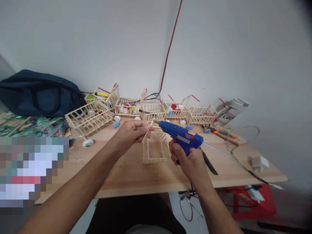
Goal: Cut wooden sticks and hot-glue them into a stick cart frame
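My right hand (186, 159) is wrapped round the handle of a blue hot glue gun (179, 131), its nozzle pointing left. A clear glue stick (216, 150) juts from the gun's back end. Between the fingertips of my left hand (135, 131) is a thin wooden stick (147, 133), tilted, with its upper end close to the nozzle; whether they touch I cannot tell. Below both hands lies an open frame of wooden sticks (157, 159) on the wooden table (117, 182), its far part partly hidden by the left hand and the gun.
Several stick-built carts (128, 106) with red handles line the wall, some holding bottle caps. Another stick basket (89, 117) stands tilted at left, near a blue bag (41, 94) and loose sticks (18, 125). Orange-handled pliers (225, 135), a white adapter (260, 162) and cables lie right.
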The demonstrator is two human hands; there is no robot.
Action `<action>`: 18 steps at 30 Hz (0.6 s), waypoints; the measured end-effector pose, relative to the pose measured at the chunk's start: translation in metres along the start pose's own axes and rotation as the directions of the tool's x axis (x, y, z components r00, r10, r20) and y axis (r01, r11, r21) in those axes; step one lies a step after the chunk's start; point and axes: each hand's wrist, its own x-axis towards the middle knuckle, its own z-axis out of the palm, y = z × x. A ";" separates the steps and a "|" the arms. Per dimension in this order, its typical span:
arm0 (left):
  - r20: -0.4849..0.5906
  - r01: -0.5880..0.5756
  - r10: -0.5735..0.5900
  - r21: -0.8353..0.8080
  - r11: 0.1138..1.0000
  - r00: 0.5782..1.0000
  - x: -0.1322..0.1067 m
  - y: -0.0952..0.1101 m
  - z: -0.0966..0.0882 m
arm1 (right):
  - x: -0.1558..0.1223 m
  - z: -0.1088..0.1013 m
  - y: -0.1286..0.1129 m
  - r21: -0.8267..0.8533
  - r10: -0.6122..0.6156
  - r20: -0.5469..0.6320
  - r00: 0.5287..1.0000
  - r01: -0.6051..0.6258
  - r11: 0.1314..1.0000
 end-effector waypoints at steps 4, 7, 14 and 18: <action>-0.002 0.003 -0.003 -0.010 1.000 1.000 0.000 0.001 0.001 | 0.001 0.001 -0.001 -0.009 -0.001 -0.003 1.000 0.001 1.000; 0.001 0.004 -0.004 -0.013 1.000 1.000 0.000 0.000 0.001 | 0.002 0.002 -0.002 -0.015 -0.018 -0.008 1.000 0.018 1.000; -0.001 0.000 0.000 -0.015 1.000 1.000 0.000 0.000 0.000 | 0.003 0.001 -0.001 -0.056 -0.047 0.003 0.999 0.047 0.997; 0.004 0.001 -0.001 -0.019 1.000 1.000 0.001 -0.001 -0.001 | 0.002 0.000 0.001 -0.094 -0.075 0.009 0.997 0.075 0.993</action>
